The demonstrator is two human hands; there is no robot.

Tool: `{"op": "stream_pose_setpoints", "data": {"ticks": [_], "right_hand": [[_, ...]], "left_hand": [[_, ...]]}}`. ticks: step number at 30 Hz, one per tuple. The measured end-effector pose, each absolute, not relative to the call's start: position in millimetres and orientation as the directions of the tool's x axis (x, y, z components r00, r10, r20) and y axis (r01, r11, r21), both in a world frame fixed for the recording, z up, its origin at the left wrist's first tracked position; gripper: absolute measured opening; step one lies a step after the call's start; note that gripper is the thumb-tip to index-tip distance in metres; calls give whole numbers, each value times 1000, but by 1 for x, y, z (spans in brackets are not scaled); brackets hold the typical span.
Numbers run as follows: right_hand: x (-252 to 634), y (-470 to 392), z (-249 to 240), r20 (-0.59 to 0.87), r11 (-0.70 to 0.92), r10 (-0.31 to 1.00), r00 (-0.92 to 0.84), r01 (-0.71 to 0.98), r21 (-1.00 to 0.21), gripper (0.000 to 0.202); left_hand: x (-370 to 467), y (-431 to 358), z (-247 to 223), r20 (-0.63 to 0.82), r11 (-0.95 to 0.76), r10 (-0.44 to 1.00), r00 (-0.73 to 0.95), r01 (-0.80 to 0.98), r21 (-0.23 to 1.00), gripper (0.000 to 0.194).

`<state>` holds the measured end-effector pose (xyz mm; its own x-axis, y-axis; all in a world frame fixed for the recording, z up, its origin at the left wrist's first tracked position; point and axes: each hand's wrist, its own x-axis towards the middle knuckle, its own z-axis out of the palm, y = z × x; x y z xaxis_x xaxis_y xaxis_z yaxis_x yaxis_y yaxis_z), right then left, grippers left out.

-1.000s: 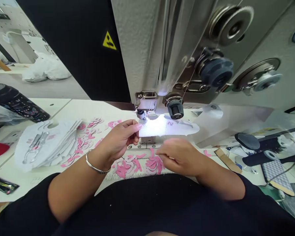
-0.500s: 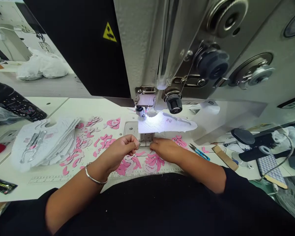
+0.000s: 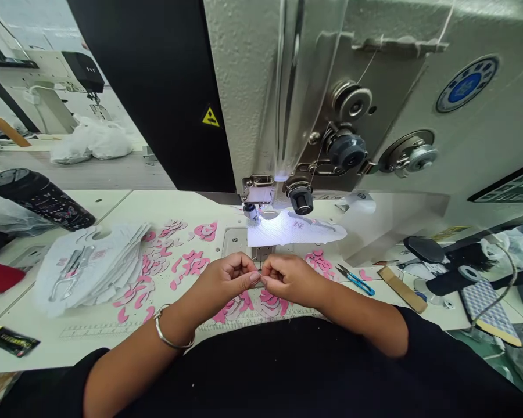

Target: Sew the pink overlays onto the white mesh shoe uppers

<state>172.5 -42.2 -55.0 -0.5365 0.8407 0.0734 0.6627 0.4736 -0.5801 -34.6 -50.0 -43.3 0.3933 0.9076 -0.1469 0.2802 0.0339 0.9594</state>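
My left hand and my right hand meet fingertip to fingertip in front of the sewing machine. Both are closed in a pinch, and whatever sits between the fingers is too small to make out. Just beyond them a white fabric piece with a small "N" mark lies under the lit needle area. Pink cut pieces are spread on the table below and around my hands. A ruler strip runs along the table's front edge.
A stack of white fabric pieces lies at left, near a black bottle and a black packet. Blue thread snips and a brown strip lie at right. White plastic bags rest on the table behind.
My hands have come together; before, they were apart, with the right one lower at the machine bed. The camera view has tilted up slightly.
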Motion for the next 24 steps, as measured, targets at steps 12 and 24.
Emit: {"op": "stream_pose_setpoints", "data": {"ticks": [12, 24], "right_hand": [[191, -14, -90, -103, 477, 837, -537, 808, -346, 23], [177, -27, -102, 7, 589, 756, -654, 675, -444, 19]], "left_hand": [[-39, -28, -104, -35, -362, 907, 419, 821, 441, 12], [-30, -34, -97, -6, -477, 853, 522, 783, 400, 9]]}}
